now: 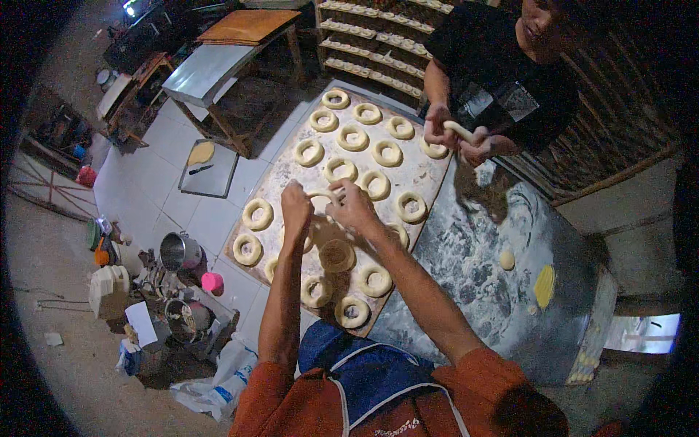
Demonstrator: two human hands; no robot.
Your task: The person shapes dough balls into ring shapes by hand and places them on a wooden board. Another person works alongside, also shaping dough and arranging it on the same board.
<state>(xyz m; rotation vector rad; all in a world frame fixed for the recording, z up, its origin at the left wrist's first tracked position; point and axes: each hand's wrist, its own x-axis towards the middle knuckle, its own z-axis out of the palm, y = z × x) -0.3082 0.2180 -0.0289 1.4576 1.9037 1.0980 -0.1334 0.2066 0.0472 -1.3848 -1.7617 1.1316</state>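
Observation:
Above a floured board (287, 178), my left hand (297, 210) and my right hand (352, 207) hold a pale dough ring (320, 194) between them. The fingers of both are closed on it, and they partly hide it. Rows of dough rings (352, 138) lie on the board around my hands. One ring (341, 170) sits just beyond my knuckles, and another ring (316, 291) lies nearer me, beside my left forearm. A round brown patch (336, 256) shows below my hands, in their shadow.
Across the board a co-worker's hands (460, 137) hold a dough strip (459, 131). On the right, a floury metal table (480, 255) bears a dough ball (507, 260) and a yellow flat piece (544, 286). Shelves (371, 65) of rings stand behind; a pot (180, 252) is at left.

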